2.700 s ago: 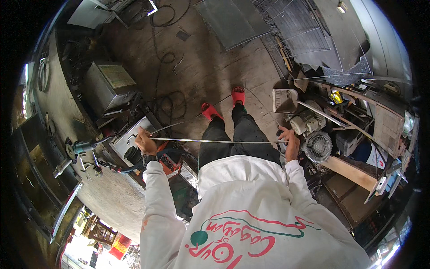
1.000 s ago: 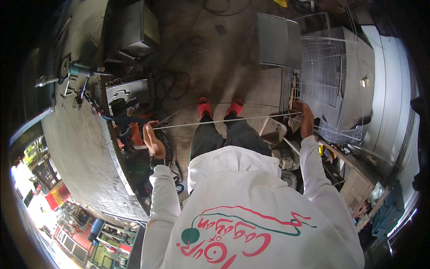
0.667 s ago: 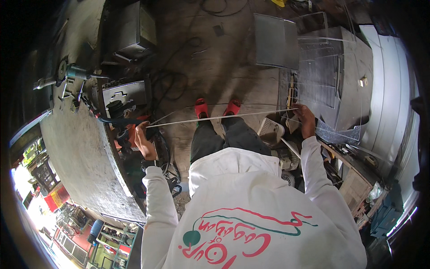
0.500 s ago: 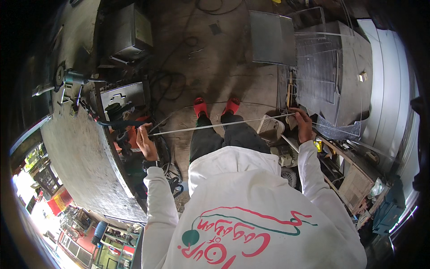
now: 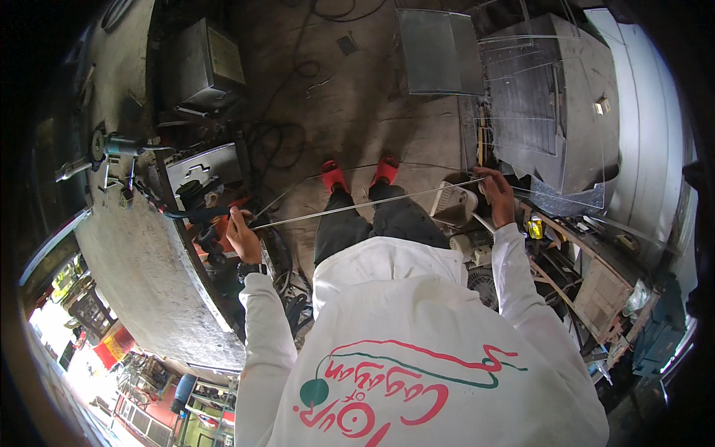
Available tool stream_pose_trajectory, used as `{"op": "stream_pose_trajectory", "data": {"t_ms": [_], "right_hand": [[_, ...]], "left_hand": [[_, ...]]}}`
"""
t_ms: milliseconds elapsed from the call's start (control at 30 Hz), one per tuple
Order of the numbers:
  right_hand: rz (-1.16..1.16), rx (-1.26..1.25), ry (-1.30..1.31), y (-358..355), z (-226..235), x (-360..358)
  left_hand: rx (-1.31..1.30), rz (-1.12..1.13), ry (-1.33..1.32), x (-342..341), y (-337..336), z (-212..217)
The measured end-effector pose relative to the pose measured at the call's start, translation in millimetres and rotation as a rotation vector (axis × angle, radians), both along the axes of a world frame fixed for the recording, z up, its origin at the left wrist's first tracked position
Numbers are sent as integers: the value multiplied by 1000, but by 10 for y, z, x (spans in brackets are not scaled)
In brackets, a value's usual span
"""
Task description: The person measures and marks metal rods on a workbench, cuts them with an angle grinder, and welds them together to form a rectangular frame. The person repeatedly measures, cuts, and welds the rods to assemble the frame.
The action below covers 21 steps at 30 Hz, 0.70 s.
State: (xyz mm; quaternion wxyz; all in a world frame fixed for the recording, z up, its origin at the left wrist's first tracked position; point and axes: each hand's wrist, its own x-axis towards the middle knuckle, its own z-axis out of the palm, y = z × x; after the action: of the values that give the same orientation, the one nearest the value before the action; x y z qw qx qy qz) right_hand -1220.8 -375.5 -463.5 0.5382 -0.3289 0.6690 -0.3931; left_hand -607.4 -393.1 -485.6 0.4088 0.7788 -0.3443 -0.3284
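A long, thin, pale metal strip (image 5: pixel 417 196) spans the space between my two hands, above my legs and red slippers. My left hand (image 5: pixel 243 238) pinches its left end beside the edge of the workbench. At its other end, my right hand (image 5: pixel 497 198) grips it with bent fingers, near the wire frame on the right. The strip slopes slightly, its right end farther from me. What lies inside each palm is hidden.
On the left stands a workbench (image 5: pixel 153 264) with an angle grinder (image 5: pixel 112 144) and clamps. A metal box (image 5: pixel 205 63) and toolbox lid sit beyond. Right are a grey sheet panel (image 5: pixel 439 52), an old fan (image 5: pixel 482 283) and a cluttered wooden shelf (image 5: pixel 596 298). Cables coil on the floor.
The strip looks narrower, as if turned on its length, and its right end has moved slightly farther away. Both hands keep hold of it. The whole view has shifted a little.
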Motion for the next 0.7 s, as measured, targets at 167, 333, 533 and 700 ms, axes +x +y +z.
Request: {"op": "stream_pose_trajectory", "data": {"t_ms": [167, 333, 533, 700], "right_hand": [[-60, -22, -5, 52, -101, 118], [-143, -45, 68, 577, -245, 181], [-340, -27, 11, 1523, -430, 536], [-503, 155, 81, 2099, -156, 1124]], "left_hand": [[87, -6, -79, 15, -137, 17], [47, -80, -188, -169, -526, 119], [38, -193, -124, -105, -843, -13], [64, -352, -180, -176, -1091, -50]]}}
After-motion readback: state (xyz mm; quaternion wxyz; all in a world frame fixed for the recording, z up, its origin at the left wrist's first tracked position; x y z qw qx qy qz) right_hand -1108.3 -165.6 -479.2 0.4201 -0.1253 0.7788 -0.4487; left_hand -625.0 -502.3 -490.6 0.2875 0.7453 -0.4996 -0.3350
